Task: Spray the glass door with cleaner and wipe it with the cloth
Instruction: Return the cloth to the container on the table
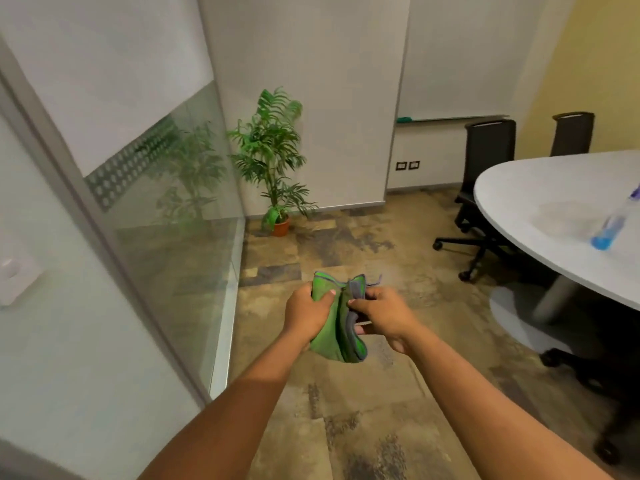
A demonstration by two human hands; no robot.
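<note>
A green cloth (334,327) with a grey edge hangs folded between both hands in the middle of the view. My left hand (308,315) grips its left side with the thumb on top. My right hand (384,315) pinches the cloth's grey-edged right side. The glass door (52,323) with its grey frame stands close on the left, and a glass wall panel (180,216) runs beyond it. A spray bottle (613,223) holding blue cleaner stands on the white table (540,195) at the right, well away from both hands.
A potted palm (273,157) stands in the far corner by the glass. Black office chairs (485,174) sit around the round table, and another chair base (595,393) lies on the floor at the right. Patterned brown flooring (346,410) spreads beneath my arms.
</note>
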